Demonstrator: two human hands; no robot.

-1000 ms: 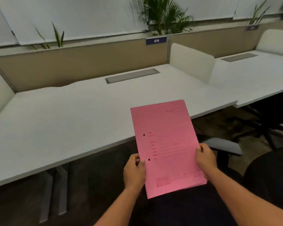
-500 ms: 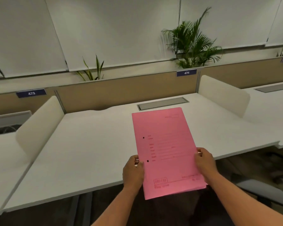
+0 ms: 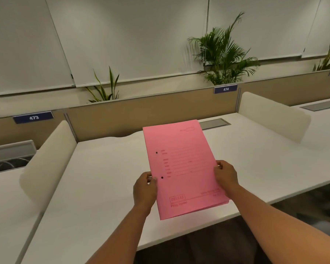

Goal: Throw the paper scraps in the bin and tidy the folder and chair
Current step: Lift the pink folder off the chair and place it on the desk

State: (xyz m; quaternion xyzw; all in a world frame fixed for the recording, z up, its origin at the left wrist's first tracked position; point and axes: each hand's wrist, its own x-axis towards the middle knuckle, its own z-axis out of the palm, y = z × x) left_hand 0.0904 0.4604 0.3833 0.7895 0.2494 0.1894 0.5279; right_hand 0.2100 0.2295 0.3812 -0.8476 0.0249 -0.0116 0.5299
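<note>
Now, folder: pink folder (image 3: 181, 166) shut, contents hidden, above white desk (image 3: 95, 178).
Left hand (image 3: 144, 189): fingers pinching its left edge.
Right hand (image 3: 226, 174): fingers pinching its right edge.

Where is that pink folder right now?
The flat pink paper folder is mid-frame in the head view, held by both hands over the white desk, below the 474 label.

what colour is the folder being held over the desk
Pink, with darker pink printed lines and two punched holes; the folder shows best in the head view.
</note>
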